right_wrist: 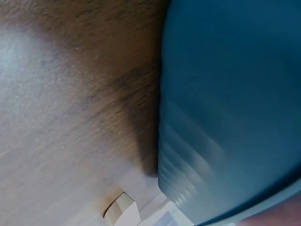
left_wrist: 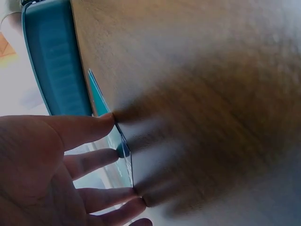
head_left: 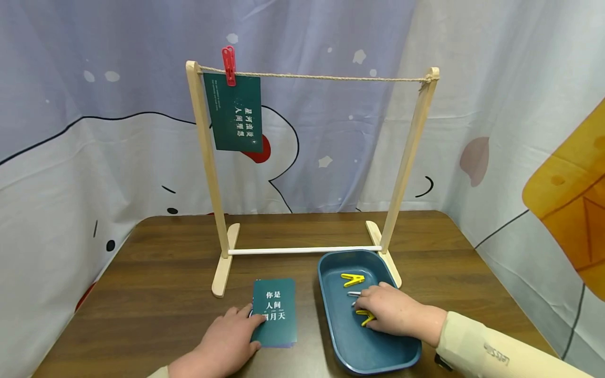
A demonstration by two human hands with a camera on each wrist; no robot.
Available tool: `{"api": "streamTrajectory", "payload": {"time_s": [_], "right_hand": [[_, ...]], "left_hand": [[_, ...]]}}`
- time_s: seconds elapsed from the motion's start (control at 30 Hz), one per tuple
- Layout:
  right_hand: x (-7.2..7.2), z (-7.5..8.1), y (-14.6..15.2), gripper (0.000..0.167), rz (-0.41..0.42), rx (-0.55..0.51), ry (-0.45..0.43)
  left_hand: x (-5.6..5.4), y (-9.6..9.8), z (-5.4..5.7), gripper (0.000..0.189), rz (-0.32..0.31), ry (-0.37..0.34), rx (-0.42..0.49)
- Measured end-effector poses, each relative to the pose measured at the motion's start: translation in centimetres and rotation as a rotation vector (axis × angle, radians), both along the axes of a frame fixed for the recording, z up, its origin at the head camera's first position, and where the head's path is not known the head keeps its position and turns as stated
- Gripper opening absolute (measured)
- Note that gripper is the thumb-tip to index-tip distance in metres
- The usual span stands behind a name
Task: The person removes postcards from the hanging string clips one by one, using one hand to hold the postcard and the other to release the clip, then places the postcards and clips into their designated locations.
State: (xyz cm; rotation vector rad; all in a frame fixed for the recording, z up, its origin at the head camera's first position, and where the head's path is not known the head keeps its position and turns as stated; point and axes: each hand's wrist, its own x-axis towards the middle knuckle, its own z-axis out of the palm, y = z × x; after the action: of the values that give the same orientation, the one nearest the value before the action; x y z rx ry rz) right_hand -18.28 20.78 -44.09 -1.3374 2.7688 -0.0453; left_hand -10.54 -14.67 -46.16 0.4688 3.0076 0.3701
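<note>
My spread left hand (head_left: 227, 337) touches the cards (head_left: 278, 326). My right hand (head_left: 388, 310) half-hides a yellow clip (head_left: 363, 313); whether pinching, I can't tell.

left hand (head_left: 229, 336) at green cards (head_left: 280, 331), right hand (head_left: 388, 311) by yellow clothespins (head_left: 348, 276) in blue tray (head_left: 352, 349)

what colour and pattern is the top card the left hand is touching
Dark green with white characters; the top card shows best in the head view.

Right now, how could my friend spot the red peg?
Find the wooden frame on the table. A green card hangs near the left end of its top rope. The red peg clips it there; yellow pegs are in the tray.
</note>
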Motion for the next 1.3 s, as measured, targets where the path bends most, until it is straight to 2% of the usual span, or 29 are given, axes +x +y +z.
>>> {"api": "streamTrajectory", "payload": {"time_s": [0.23, 1.3], "right_hand": [[-0.07, -0.15, -0.15, 0.028, 0.018, -0.006, 0.018], [0.17, -0.19, -0.09, 0.03, 0.014, -0.009, -0.004]], "left_hand": [[-0.08, -0.13, -0.1, 0.046, -0.002, -0.015, -0.008], [-0.09, -0.35, 0.14, 0.045, -0.024, -0.02, 0.003]]}}
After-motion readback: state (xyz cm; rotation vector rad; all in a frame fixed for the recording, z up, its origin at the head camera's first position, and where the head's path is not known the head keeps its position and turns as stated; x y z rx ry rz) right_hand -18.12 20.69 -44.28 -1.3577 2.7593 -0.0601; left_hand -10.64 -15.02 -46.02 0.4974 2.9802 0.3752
